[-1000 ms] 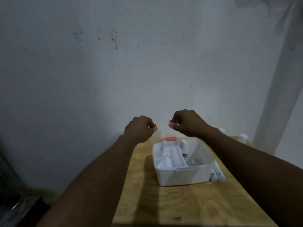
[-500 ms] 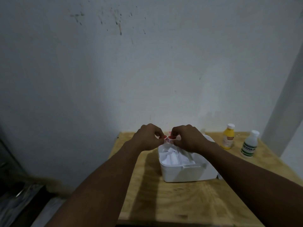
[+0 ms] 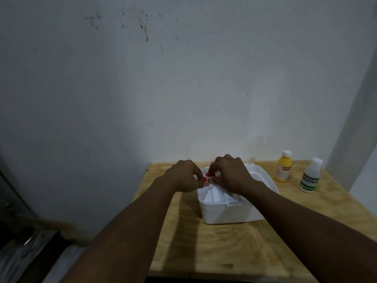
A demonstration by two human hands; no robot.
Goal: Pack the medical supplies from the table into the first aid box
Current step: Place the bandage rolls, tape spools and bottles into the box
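The open white first aid box (image 3: 224,213) stands on the wooden table (image 3: 234,252), with white packets lying in its left part. My left hand (image 3: 183,177) and my right hand (image 3: 232,173) hover over the box's far left corner, almost touching. Each pinches a small red-and-white item: one at my left fingertips (image 3: 266,180) is partly hidden, the other (image 3: 210,176) sits under my right fingers. What these small items are I cannot tell. A yellow bottle (image 3: 283,169) and a white bottle with a green label (image 3: 310,176) stand at the table's far right.
A pale wall rises directly behind the table. A grey vertical post or wall edge (image 3: 353,129) runs up at the right. Dark clutter (image 3: 24,242) lies on the floor left of the table. Bare wood shows in front of the box.
Both hands came down and together, from apart and raised to just over the box's far left corner. The view swung right, so the two bottles came into sight.
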